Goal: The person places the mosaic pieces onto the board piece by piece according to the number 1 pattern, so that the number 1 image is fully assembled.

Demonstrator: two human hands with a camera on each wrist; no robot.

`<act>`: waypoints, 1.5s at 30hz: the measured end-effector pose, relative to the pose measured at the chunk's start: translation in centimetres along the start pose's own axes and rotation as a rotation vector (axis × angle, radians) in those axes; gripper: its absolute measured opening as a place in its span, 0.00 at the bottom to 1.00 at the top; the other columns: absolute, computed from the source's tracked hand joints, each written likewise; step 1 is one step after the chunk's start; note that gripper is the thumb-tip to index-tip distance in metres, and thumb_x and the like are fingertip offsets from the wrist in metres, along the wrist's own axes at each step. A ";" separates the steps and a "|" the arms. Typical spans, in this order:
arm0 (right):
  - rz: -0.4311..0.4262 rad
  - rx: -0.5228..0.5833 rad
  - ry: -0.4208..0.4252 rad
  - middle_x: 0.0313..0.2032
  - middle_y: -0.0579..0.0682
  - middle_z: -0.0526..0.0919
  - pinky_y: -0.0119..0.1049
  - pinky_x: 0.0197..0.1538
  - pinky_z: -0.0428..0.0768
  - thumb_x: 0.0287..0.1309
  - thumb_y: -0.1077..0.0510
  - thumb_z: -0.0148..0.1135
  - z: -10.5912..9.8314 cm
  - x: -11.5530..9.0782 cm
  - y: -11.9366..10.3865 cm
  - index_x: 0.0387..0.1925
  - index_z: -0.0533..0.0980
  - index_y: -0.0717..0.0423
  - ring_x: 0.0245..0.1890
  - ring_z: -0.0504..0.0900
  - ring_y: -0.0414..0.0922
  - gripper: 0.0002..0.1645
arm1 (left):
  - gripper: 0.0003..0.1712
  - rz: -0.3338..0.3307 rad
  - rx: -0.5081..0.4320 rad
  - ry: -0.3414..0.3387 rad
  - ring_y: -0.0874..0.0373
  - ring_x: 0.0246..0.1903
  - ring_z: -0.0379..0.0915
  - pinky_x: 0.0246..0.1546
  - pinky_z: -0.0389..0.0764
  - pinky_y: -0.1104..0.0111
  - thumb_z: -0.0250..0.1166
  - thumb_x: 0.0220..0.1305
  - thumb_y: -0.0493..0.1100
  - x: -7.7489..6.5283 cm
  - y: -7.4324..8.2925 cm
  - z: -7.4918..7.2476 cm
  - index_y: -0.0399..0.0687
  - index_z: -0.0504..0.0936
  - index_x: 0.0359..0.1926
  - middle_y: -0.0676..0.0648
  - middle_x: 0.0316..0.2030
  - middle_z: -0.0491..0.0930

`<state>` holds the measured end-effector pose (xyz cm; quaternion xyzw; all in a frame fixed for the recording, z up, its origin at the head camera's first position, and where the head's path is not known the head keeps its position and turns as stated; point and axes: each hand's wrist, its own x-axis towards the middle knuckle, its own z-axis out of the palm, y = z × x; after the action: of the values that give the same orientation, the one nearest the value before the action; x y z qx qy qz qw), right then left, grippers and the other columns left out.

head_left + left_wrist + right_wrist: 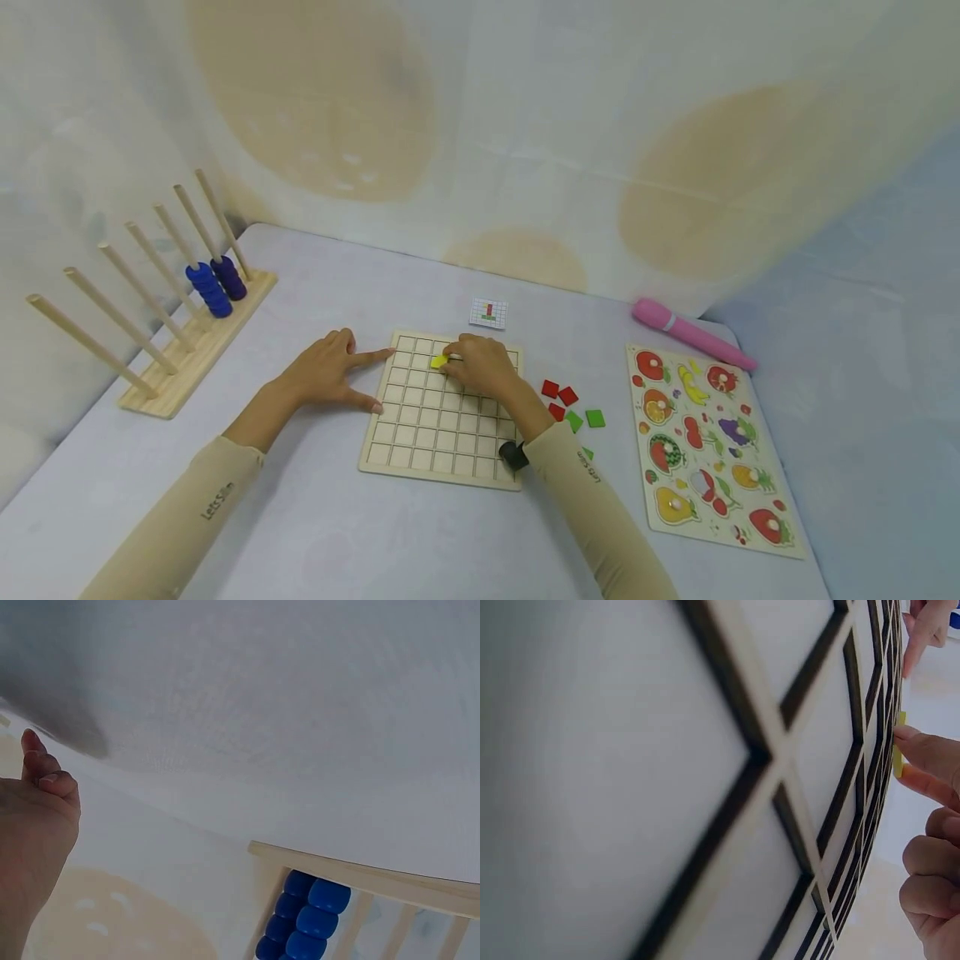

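A wooden grid board (423, 436) lies on the table, its squares bounded by thin raised lines. Over its upper part, my right hand (483, 367) pinches a yellow square tile (438, 362) between thumb and finger. In the right wrist view the yellow tile (898, 754) is tilted up at the grid, the other fingers curled beneath. My left hand (324, 372) touches the board's left edge with its thumb and index finger spread straight; its remaining fingers are bent. Just beyond the board sits a small printed card (480, 319) with a red and green pattern on a grid.
Right of the board lie loose red tiles (551, 388) and green tiles (596, 418). Farther right are a fruit puzzle board (708, 457) and a pink stick-shaped object (690, 332). A wooden peg rack (161, 403) with blue beads (210, 290) stands at the left.
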<state>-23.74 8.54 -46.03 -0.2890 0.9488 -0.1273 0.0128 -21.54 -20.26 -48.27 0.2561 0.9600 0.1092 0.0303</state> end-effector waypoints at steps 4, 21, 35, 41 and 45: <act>0.003 0.018 -0.004 0.39 0.47 0.85 0.28 0.27 0.68 0.62 0.45 0.66 0.0 0.0 0.0 0.49 0.85 0.49 0.28 0.76 0.40 0.18 | 0.58 0.000 -0.002 0.005 0.55 0.34 0.57 0.34 0.60 0.65 0.65 0.36 0.85 0.0 0.0 0.1 0.69 0.70 0.70 0.46 0.36 0.63; 0.088 0.069 -0.064 0.52 0.46 0.85 0.31 0.31 0.73 0.60 0.44 0.67 -0.2 -0.2 0.0 0.54 0.84 0.45 0.44 0.84 0.45 0.22 | 0.58 -0.010 -0.029 -0.026 0.55 0.32 0.57 0.33 0.60 0.66 0.65 0.37 0.84 0.0 0.0 -0.1 0.68 0.69 0.70 0.47 0.35 0.63; 0.163 0.092 0.091 0.47 0.52 0.86 0.40 0.37 0.78 0.63 0.41 0.63 -3.9 -3.8 2.6 0.63 0.76 0.48 0.36 0.81 0.45 0.30 | 0.59 -0.021 -0.054 -0.023 0.55 0.32 0.55 0.33 0.59 0.66 0.66 0.36 0.84 0.1 -0.1 0.0 0.67 0.69 0.70 0.47 0.34 0.63; 0.248 0.140 0.110 0.41 0.52 0.84 0.38 0.33 0.71 0.62 0.42 0.65 -5.1 -6.4 5.0 0.61 0.79 0.49 0.33 0.74 0.45 0.28 | 0.59 -0.035 -0.051 -0.029 0.56 0.32 0.56 0.33 0.59 0.66 0.66 0.35 0.84 -0.1 -0.3 -0.2 0.67 0.69 0.70 0.47 0.34 0.63; 0.294 0.169 0.100 0.40 0.53 0.84 0.37 0.32 0.70 0.61 0.45 0.67 -5.3 -8.1 6.4 0.59 0.80 0.50 0.33 0.73 0.45 0.27 | 0.59 -0.037 -0.049 -0.030 0.55 0.32 0.56 0.32 0.60 0.65 0.66 0.36 0.84 -0.2 -0.4 -0.5 0.67 0.70 0.70 0.46 0.34 0.64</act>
<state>-20.99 19.38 -42.90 -0.1383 0.9661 -0.2177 0.0081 -21.57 -20.81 -47.91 0.2390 0.9611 0.1280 0.0530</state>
